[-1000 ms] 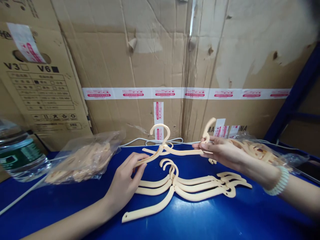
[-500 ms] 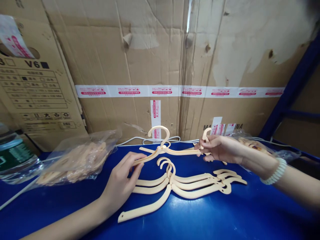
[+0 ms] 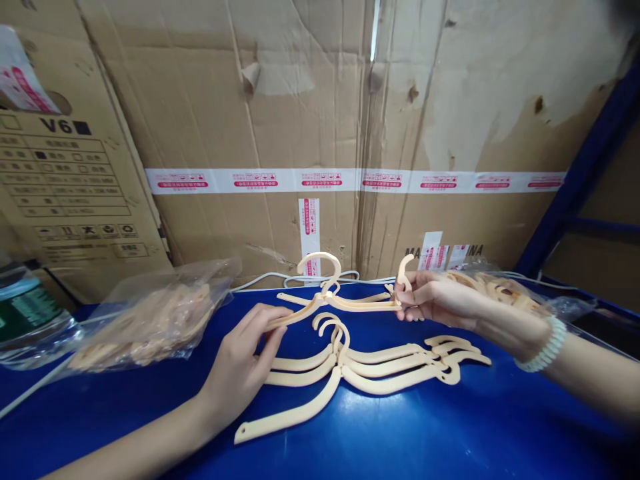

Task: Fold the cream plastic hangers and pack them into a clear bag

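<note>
My left hand [image 3: 244, 357] pinches the left arm of a cream plastic hanger [image 3: 360, 305], held above the table with its hook up. At the hanger's right end, my right hand [image 3: 437, 301] is closed on a small curved cream plastic piece [image 3: 405, 272], whose upper tip sticks up past the fingers. Whether that piece is joined to the hanger's end, I cannot tell; the fingers partly cover it. Below, several similar hangers [image 3: 390, 385] lie overlapped, with curved pieces at their right ends. Another hanger [image 3: 289, 299] lies partly hidden behind the held one.
On the left sits a clear plastic bag [image 3: 165, 313] of cream parts, beside a water bottle [image 3: 30, 320]. A second bag of parts [image 3: 505, 290] lies behind my right hand. A white cable [image 3: 270, 277] runs along the cardboard [image 3: 250, 227] behind the blue table [image 3: 400, 440].
My right hand has moved slightly left, bringing the curved piece closer against the hanger's right end. My left hand keeps its hold. The view has shifted a little.
</note>
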A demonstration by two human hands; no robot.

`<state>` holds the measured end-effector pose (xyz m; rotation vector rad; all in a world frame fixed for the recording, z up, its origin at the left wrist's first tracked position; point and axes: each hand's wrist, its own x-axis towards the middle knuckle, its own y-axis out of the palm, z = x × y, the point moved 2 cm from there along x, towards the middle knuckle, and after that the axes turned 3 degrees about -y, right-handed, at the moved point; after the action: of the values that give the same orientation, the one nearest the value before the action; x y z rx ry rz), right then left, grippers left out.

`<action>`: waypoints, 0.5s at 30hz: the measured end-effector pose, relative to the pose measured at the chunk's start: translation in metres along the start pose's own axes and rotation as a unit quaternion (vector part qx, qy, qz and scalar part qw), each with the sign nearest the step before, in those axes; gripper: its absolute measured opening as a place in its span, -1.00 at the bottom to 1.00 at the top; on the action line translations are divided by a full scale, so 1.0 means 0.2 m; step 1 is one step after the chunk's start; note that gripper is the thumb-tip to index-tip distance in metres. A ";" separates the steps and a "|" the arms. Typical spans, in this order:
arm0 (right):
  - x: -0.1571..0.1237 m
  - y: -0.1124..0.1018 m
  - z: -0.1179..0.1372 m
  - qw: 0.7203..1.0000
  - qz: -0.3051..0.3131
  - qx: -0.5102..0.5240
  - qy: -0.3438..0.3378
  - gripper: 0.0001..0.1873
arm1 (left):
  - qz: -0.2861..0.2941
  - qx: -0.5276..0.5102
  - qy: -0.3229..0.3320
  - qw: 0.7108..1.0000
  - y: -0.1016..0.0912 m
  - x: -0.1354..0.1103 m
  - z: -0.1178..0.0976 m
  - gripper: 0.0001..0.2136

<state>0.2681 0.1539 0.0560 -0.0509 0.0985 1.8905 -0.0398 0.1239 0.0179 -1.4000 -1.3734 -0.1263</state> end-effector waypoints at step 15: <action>-0.21 -0.02 0.02 0.981 -0.135 0.039 -0.134 -0.73 | 0.071 0.052 -0.004 0.996 -0.13 -0.02 -0.10 -0.87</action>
<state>0.2862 0.1156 0.0643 0.2324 -0.0176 1.6048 -0.0481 0.0986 0.0379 -1.4061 -1.2648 0.0442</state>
